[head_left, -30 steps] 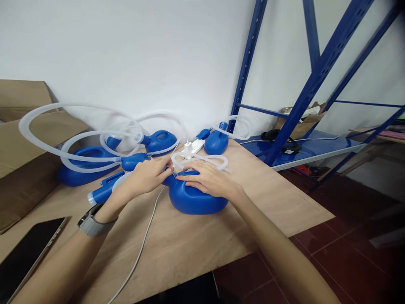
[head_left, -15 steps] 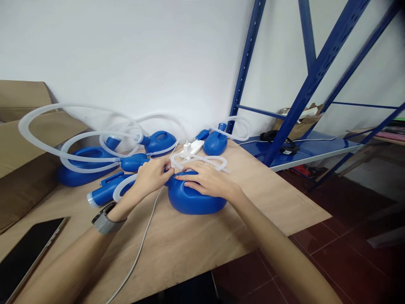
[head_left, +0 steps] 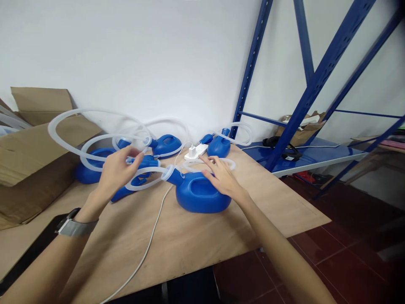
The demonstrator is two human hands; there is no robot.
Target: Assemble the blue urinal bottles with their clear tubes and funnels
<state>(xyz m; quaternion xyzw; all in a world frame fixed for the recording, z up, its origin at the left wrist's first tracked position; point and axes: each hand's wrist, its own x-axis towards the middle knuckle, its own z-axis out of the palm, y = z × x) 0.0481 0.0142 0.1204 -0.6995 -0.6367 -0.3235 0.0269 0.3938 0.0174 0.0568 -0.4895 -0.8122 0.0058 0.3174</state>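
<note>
A blue plastic urinal bottle [head_left: 202, 202] with a moulded handle opening lies on the table, its neck angled up to the left. A translucent cap [head_left: 168, 172] sits on the neck, and a clear hose [head_left: 148, 170] runs leftward from it. My right hand [head_left: 223, 177] rests at the bottle's upper right, fingers stretched out and apart. Off to the left, my left hand [head_left: 118, 169] hovers with thumb and fingers apart. Behind it, a blue handheld piece [head_left: 148, 161] with a hose shows partly; I see nothing held.
More blue bottles [head_left: 166, 145] with looped hoses stand along the wall. A white power strip [head_left: 196, 151] lies behind, its cable [head_left: 155, 236] crossing the table. At left are an open cardboard box [head_left: 34, 169] and a phone [head_left: 31, 245]; a blue metal shelf [head_left: 316, 152] stands right.
My left hand has left the bottle's neck and moved left, uncovering the cap. The fingers of my right hand have lifted and spread. The view has shifted slightly left.
</note>
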